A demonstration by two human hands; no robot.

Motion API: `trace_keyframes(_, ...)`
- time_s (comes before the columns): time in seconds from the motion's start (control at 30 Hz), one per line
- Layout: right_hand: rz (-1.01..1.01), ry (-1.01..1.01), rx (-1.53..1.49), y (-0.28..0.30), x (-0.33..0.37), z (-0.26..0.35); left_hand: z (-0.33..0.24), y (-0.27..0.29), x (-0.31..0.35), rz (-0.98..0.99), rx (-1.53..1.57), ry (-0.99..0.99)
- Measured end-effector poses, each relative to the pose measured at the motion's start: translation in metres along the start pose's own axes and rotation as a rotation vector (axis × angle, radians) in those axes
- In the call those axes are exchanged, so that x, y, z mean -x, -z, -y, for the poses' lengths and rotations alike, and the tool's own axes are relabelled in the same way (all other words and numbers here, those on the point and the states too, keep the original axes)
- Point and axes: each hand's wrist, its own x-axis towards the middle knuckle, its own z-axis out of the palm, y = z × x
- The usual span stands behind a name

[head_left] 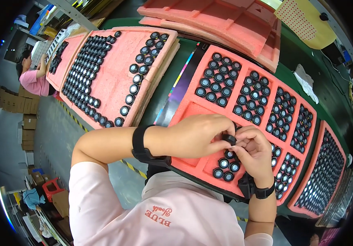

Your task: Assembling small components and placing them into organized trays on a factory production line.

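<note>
Between the thumb and forefinger of my left hand (201,137) is a round black cap-like part (228,139), tipped on its edge. My right hand (255,149) is closed beside it, thumb and fingers bent together at the part's right side. Whatever lies between those right fingertips is too small or hidden to make out. Both hands hover over a pink foam tray (190,108) divided into compartments. Several similar black parts with pale round centres (223,163) stand in the compartment just below my hands, partly covered by them.
Another pink foam tray (115,74) with rows of black parts lies to the left, and a further filled one (322,176) to the right. Pink foam pieces (213,24) are stacked behind. A white glove (306,84) lies at the back right. A co-worker (33,78) sits far left.
</note>
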Motion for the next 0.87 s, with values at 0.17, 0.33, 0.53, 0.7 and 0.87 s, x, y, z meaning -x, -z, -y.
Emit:
trace_keyframes(0.17, -0.096, -0.008, 0.096, -0.002, -0.002, 0.005, 0.020, 0.043, 0.020, -0.134, -0.078, 0.074)
trace_keyframes(0.33, -0.101, -0.034, 0.149, -0.001, 0.000, 0.007, 0.042, 0.110, 0.058, -0.504, 0.117, 0.501)
trace_keyframes(0.53, -0.119, -0.069, 0.139, -0.002, 0.000, 0.008, 0.085, 0.165, 0.097, -0.572, 0.066, 0.733)
trace_keyframes(0.7, -0.122, -0.088, 0.158, 0.001, -0.001, 0.005, 0.108, 0.167, 0.102, -0.549, 0.080, 0.785)
trace_keyframes(0.87, -0.118, -0.098, 0.169, 0.001, -0.001, 0.005, 0.114, 0.164, 0.102, -0.585, -0.051, 0.793)
